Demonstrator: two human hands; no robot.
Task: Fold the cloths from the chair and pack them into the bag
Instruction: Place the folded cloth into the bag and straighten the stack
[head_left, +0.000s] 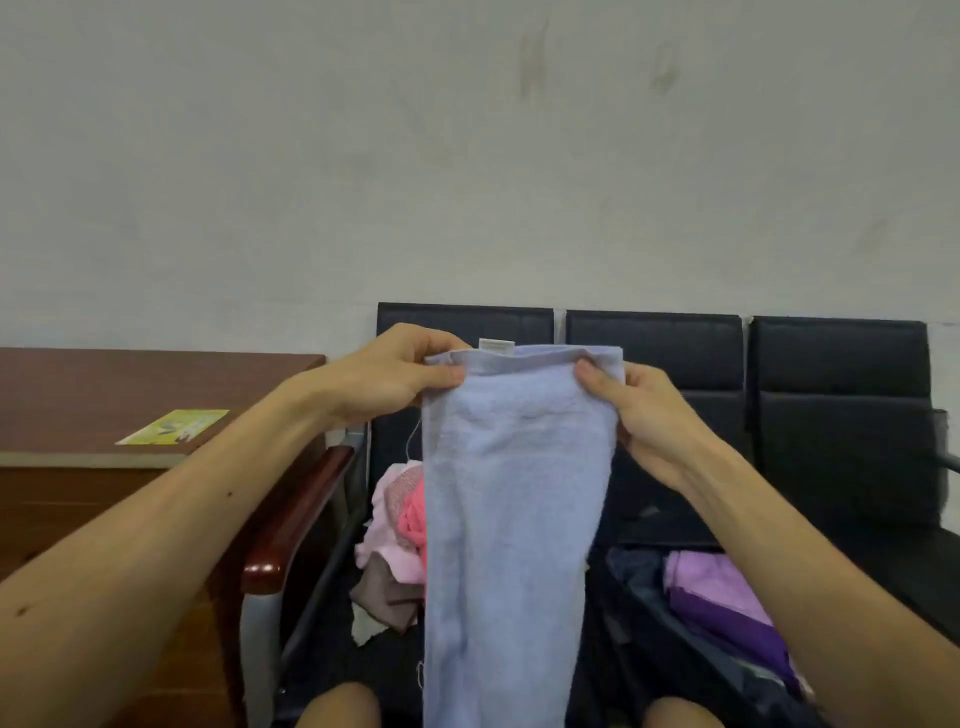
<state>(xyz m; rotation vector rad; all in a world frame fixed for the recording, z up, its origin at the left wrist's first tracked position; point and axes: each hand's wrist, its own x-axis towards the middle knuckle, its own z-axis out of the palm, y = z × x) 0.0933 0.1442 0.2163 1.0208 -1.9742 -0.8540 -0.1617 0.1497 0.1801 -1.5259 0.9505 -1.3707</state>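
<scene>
Three black padded seats (831, 415) stand in a row against a pale wall (467, 156). The rightmost runs off the frame edge, and much of the left and middle seats is hidden behind the raised cloth and the forearms. Left of them a brown wooden desk (104, 384) is cut off by the left edge and sits just beside the row's glossy red-brown armrest (306, 499).

The light blue towel (514, 519) is held up in front of the left seat, folded long and narrow. Its lower end runs out of the bottom of the frame between the person's bare knees (343, 706), so its full length cannot be told.

On the middle seat a dark bag (639, 571) lies open, its near end cut off at the lower right. Folded purple cloths (722, 597) lie inside, pale lilac over deeper violet. On the left seat a loose pile of cloths (397, 525), pink, coral, brown and white, is partly covered by the towel.

The left hand (395, 371) pinches the towel's top left corner between thumb and curled fingers, and the right hand (644, 410) pinches the top right corner likewise.

A yellow-green card (174, 427) lies flat on the desk, its print too blurred to read. A small white label (496, 346) stands up from the towel's top edge.
</scene>
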